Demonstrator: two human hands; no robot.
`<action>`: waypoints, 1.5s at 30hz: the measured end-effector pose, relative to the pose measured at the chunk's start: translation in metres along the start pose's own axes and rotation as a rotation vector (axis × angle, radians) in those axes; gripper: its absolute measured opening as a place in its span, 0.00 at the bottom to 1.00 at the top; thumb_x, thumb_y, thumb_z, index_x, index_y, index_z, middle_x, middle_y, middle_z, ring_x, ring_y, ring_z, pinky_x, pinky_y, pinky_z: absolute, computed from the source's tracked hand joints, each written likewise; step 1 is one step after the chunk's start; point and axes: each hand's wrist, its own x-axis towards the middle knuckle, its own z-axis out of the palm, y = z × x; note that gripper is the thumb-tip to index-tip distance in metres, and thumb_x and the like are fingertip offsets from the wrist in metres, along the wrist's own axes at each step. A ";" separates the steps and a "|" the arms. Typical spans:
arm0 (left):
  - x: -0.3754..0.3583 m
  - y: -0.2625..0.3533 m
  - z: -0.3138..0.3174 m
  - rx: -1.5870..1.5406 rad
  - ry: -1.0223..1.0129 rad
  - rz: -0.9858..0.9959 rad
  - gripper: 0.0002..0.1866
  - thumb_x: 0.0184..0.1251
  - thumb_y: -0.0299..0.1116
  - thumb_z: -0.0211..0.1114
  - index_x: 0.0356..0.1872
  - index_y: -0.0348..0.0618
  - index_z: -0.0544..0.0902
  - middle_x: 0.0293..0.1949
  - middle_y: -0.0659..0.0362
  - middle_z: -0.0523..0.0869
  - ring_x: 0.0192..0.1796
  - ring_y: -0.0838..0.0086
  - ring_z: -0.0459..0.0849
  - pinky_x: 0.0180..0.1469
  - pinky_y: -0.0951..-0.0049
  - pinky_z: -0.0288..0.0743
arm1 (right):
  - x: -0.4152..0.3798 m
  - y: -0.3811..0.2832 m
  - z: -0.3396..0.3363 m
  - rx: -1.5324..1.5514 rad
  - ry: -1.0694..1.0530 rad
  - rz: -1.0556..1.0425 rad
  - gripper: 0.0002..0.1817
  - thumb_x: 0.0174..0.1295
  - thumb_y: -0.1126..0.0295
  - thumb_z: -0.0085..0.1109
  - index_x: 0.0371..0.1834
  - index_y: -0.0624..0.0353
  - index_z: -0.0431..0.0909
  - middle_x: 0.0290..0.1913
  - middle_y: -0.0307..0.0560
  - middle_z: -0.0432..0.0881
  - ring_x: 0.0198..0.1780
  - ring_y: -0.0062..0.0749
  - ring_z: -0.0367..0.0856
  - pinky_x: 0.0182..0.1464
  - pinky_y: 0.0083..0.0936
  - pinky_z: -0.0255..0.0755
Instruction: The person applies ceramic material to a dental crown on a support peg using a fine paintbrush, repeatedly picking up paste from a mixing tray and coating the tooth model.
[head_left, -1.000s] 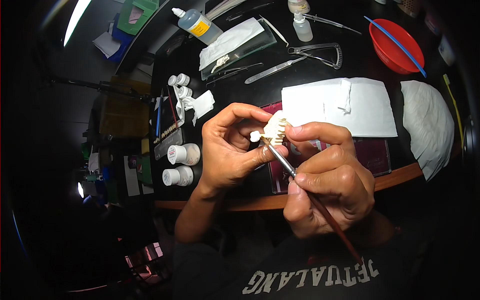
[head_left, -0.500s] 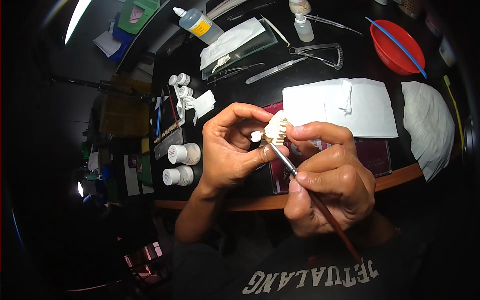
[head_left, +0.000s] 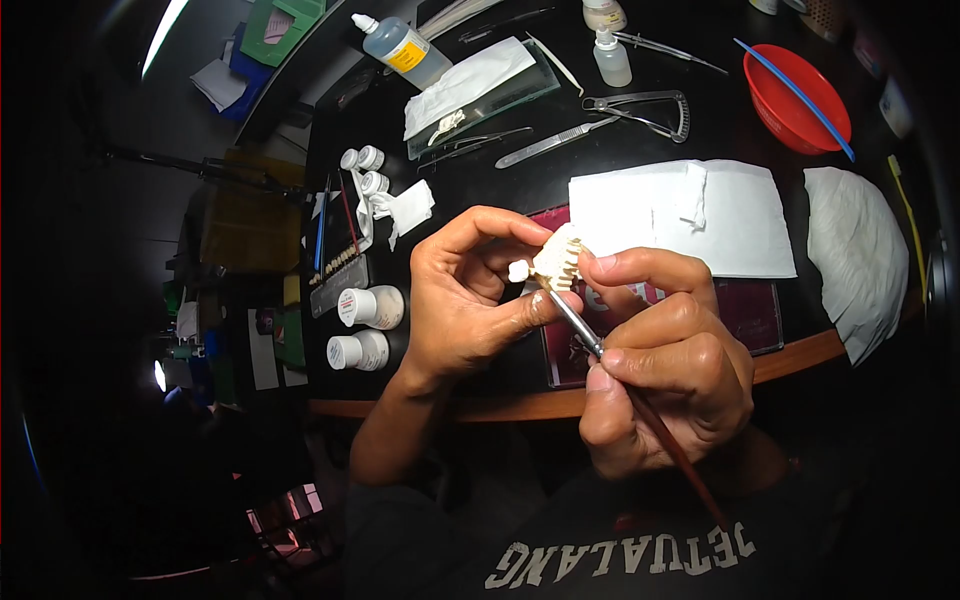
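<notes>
Between the thumb and forefinger of my left hand is a cream dental cast with a row of ridges along its right side. A small white tooth-shaped piece sticks out at the cast's left, framed by the curve of that hand. My right hand pinches a thin brush with a dark red handle and silver ferrule. The brush's tip is at the lower part of the cast, close to the left thumb. My right forefinger reaches up to the cast's right edge.
Beneath the hands lie a maroon pad and white paper. Two white-capped jars stand left. Farther back are a scalpel, a metal caliper, a glass slab, a dropper bottle and a red bowl.
The cast and the small white piece have turned slightly in my left hand. My right hand and the brush have shifted a little to the right, the tip staying by the cast.
</notes>
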 end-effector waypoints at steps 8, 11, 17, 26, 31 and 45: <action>-0.001 0.002 -0.001 -0.016 -0.001 -0.073 0.20 0.54 0.18 0.78 0.46 0.30 0.78 0.41 0.51 0.87 0.45 0.72 0.89 0.52 0.72 0.85 | -0.001 0.001 0.001 0.005 0.018 -0.005 0.09 0.57 0.82 0.54 0.40 0.62 0.69 0.35 0.49 0.76 0.57 0.52 0.78 0.59 0.46 0.82; -0.002 0.002 -0.003 -0.017 -0.003 -0.099 0.19 0.55 0.18 0.78 0.45 0.31 0.79 0.40 0.52 0.87 0.44 0.73 0.88 0.51 0.72 0.85 | -0.001 0.003 0.001 0.016 0.019 -0.005 0.09 0.57 0.83 0.53 0.41 0.63 0.69 0.35 0.49 0.76 0.58 0.51 0.78 0.59 0.46 0.83; -0.001 0.005 0.000 -0.017 0.026 -0.082 0.19 0.53 0.18 0.79 0.44 0.32 0.79 0.39 0.52 0.88 0.43 0.74 0.88 0.49 0.73 0.85 | -0.003 0.011 0.012 0.021 0.240 0.004 0.08 0.55 0.82 0.63 0.38 0.66 0.78 0.33 0.48 0.80 0.45 0.46 0.84 0.46 0.35 0.83; -0.004 0.013 0.005 0.066 0.049 -0.055 0.20 0.49 0.21 0.82 0.40 0.33 0.81 0.38 0.54 0.88 0.42 0.75 0.88 0.49 0.73 0.84 | 0.006 -0.003 0.008 0.156 0.162 0.429 0.12 0.65 0.84 0.60 0.50 0.68 0.74 0.45 0.51 0.82 0.50 0.26 0.84 0.51 0.22 0.81; -0.004 0.011 0.002 0.148 0.033 0.022 0.20 0.47 0.23 0.84 0.39 0.33 0.82 0.37 0.55 0.88 0.41 0.77 0.88 0.47 0.74 0.84 | 0.008 -0.006 0.012 0.275 0.228 0.465 0.10 0.64 0.83 0.63 0.47 0.71 0.77 0.39 0.50 0.83 0.41 0.27 0.87 0.44 0.19 0.84; -0.003 0.005 0.003 0.129 0.037 -0.007 0.21 0.51 0.18 0.80 0.48 0.30 0.83 0.38 0.54 0.88 0.42 0.76 0.88 0.47 0.75 0.84 | 0.010 0.000 0.003 0.243 0.221 0.524 0.14 0.62 0.85 0.64 0.50 0.67 0.75 0.42 0.51 0.83 0.42 0.25 0.87 0.44 0.16 0.84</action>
